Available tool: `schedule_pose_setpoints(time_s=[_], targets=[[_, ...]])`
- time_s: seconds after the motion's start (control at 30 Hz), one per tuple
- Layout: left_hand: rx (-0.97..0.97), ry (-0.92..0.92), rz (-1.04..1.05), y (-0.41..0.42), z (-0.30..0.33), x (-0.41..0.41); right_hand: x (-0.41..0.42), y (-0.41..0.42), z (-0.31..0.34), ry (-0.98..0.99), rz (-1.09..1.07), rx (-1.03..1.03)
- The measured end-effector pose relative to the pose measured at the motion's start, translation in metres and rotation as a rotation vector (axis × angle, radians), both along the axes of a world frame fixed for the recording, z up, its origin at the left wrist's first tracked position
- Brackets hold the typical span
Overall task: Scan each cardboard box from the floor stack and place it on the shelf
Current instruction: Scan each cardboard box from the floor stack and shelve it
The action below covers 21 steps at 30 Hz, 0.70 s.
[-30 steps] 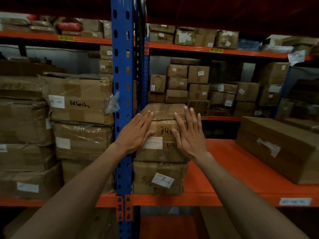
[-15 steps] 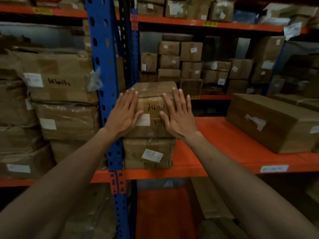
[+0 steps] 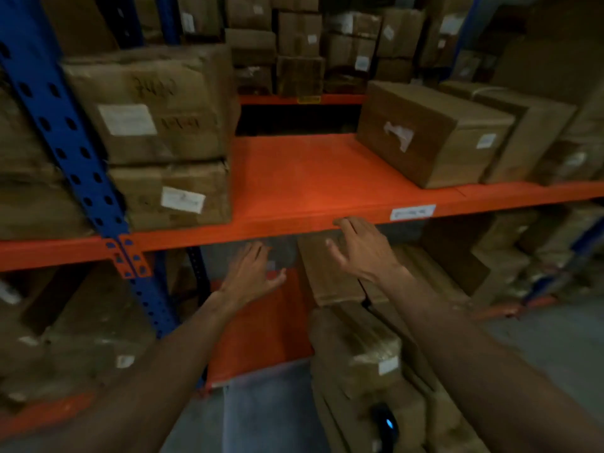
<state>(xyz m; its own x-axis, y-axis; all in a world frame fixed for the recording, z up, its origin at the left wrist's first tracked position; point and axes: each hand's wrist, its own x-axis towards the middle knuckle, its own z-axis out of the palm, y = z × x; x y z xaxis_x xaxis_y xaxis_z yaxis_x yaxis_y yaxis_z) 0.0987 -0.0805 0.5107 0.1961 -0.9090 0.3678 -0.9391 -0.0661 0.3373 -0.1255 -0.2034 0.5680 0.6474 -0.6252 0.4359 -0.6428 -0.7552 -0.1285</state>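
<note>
I count two cardboard boxes [image 3: 157, 106] stacked at the left end of the orange shelf [image 3: 304, 178]. My left hand [image 3: 250, 276] and right hand [image 3: 361, 250] hang below its edge, fingers spread, holding nothing. One scanner [image 3: 385, 421] glows on the floor stack [image 3: 356, 351].

Two bare forearms enter from the lower corners of the view, each ending in a hand: left hand [image 3: 250, 276], right hand [image 3: 361, 251]. No sleeve, cuff or glove covers either arm as far as the frame edge. Wrists and fingers carry no watch, band or ring that can be made out. Motion blur softens the fingertips; nails and finer surface detail cannot be told.
</note>
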Motion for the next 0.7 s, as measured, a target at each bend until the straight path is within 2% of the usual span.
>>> schedule_pose_setpoints(time_s=[0.2,0.37,0.7], targets=[[0.229,0.141,-0.027,-0.013,-0.080,-0.129,-0.138,0.003,-0.090,0.165,-0.118,0.328],[0.370,0.206,-0.077,-0.016,-0.147,-0.207,-0.212,0.023,-0.165,0.222,-0.169,0.524],[0.479,0.196,-0.087,-0.055,-0.269,-0.254,-0.266,0.060,-0.326,0.132,-0.245,0.752]])
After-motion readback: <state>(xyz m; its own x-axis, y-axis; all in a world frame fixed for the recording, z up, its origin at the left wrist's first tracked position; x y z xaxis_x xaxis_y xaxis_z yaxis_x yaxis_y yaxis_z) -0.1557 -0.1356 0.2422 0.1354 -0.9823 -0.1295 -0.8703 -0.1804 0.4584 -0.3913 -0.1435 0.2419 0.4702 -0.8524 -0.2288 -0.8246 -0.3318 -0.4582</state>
